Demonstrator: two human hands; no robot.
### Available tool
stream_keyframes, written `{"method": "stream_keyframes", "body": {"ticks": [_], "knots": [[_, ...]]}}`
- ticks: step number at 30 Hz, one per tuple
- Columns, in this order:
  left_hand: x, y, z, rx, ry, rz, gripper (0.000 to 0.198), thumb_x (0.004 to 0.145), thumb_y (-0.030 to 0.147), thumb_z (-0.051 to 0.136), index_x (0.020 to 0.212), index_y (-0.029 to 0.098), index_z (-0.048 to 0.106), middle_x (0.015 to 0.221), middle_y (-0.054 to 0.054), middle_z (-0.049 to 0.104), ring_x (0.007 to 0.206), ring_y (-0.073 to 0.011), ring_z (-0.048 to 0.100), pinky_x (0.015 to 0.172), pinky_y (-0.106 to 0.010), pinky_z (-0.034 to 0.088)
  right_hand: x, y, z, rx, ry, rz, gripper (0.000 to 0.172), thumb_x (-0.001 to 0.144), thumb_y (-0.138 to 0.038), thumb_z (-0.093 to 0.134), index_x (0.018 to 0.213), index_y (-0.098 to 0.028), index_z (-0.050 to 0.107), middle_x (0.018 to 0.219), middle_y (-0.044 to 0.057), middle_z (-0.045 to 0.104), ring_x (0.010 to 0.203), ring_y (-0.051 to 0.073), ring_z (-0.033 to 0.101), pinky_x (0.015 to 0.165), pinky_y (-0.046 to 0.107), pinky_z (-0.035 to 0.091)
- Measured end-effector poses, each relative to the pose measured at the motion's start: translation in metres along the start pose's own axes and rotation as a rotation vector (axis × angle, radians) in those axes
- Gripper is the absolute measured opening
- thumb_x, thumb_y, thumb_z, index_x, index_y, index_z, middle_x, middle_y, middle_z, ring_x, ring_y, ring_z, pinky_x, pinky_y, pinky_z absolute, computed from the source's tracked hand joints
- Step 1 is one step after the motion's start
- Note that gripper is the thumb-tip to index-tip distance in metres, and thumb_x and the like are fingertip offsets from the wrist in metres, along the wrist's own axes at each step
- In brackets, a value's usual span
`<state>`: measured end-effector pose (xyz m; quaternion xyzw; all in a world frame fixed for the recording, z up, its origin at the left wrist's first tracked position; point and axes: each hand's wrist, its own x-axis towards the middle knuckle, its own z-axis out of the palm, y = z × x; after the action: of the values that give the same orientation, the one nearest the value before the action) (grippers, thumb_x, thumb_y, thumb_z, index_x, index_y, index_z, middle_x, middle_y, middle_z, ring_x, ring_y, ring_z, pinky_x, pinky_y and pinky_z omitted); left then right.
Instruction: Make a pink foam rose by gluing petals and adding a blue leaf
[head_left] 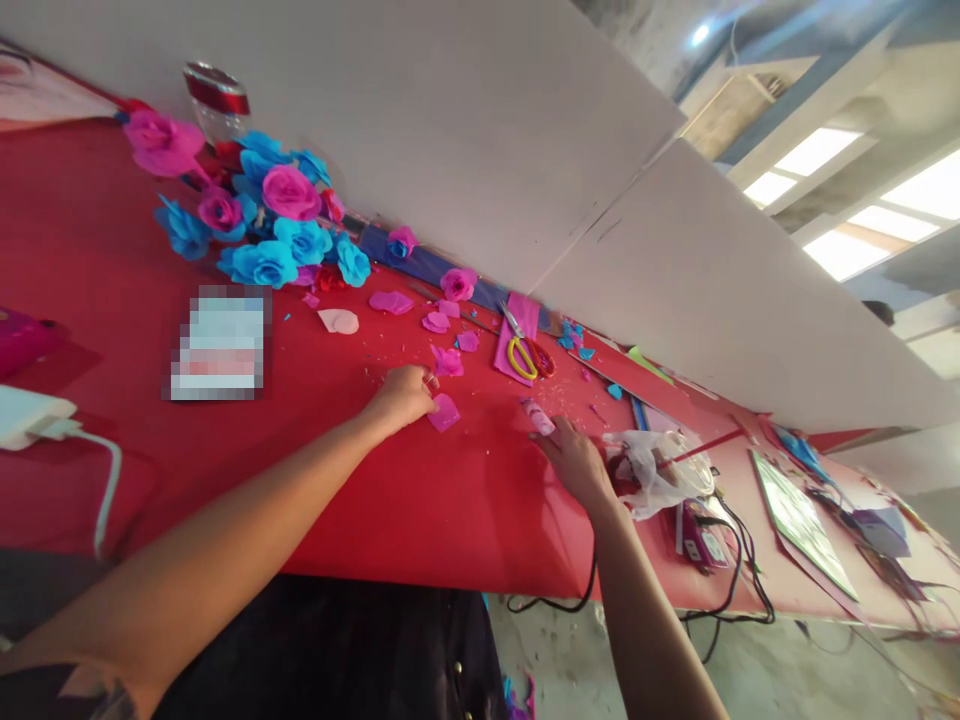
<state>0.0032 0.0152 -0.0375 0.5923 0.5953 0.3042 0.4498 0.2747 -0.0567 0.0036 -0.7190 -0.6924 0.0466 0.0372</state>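
Observation:
My left hand (403, 398) rests on the red table (337, 490) with its fingers curled, pinching a pink paper petal (443, 412) at its edge. My right hand (574, 458) reaches forward, fingers closed around a small pink-and-white tube (537, 416) that pokes out past the fingertips. More pink petals (448, 361) lie just beyond the left hand. Yellow-handled scissors (523, 350) lie on a pink sheet (517, 335) further back.
A cluster of pink and blue paper roses (262, 215) sits at the back left by a glass jar (216, 100). A crumpled plastic bag (656, 470) lies right of my right hand, with black cables (731, 580) and a white charger (30, 418) at the table edges. A white partition (465, 130) backs the table.

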Motion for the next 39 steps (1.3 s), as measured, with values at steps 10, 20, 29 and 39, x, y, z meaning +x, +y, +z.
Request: {"method": "stream_keyframes", "body": {"ticks": [10, 20, 29, 39], "knots": [[0.001, -0.002, 0.001, -0.090, 0.008, 0.186, 0.030, 0.058, 0.015, 0.067, 0.086, 0.019, 0.059, 0.063, 0.003, 0.061, 0.060, -0.0141, 0.058, 0.057, -0.024, 0.040, 0.028, -0.090, -0.018, 0.142, -0.005, -0.296, 0.038, 0.077, -0.031, 0.053, 0.114, -0.027, 0.062, 0.123, 0.005, 0.059, 0.115, 0.027, 0.046, 0.092, 0.042, 0.034], [-0.001, 0.007, -0.007, -0.010, 0.099, 0.239, 0.021, 0.064, 0.024, 0.068, 0.080, 0.019, 0.055, 0.070, 0.002, 0.063, 0.054, -0.0110, 0.052, 0.053, -0.022, 0.034, 0.057, -0.114, -0.001, 0.539, -0.051, -0.172, 0.018, 0.072, -0.025, 0.057, 0.078, -0.022, 0.074, 0.080, 0.001, 0.073, 0.079, 0.018, 0.062, 0.073, 0.030, 0.040], [-0.021, 0.022, -0.014, -0.235, 0.233, 0.462, 0.022, 0.084, 0.037, 0.051, 0.073, 0.020, 0.059, 0.062, 0.001, 0.055, 0.058, -0.0118, 0.049, 0.059, -0.021, 0.039, 0.060, -0.096, 0.015, 1.620, 0.211, 0.230, 0.030, 0.062, -0.041, 0.070, 0.076, -0.016, 0.073, 0.070, 0.004, 0.069, 0.065, 0.013, 0.057, 0.061, 0.024, 0.039], [-0.016, 0.010, 0.000, -0.548, 0.274, 0.329, 0.017, 0.068, 0.030, 0.068, 0.057, 0.019, 0.061, 0.059, 0.004, 0.060, 0.066, -0.0124, 0.054, 0.067, -0.023, 0.043, 0.054, -0.099, 0.000, 1.999, 0.261, 0.340, 0.022, 0.053, -0.032, 0.080, 0.067, -0.019, 0.072, 0.071, 0.001, 0.068, 0.064, 0.010, 0.056, 0.061, 0.024, 0.039]]}}
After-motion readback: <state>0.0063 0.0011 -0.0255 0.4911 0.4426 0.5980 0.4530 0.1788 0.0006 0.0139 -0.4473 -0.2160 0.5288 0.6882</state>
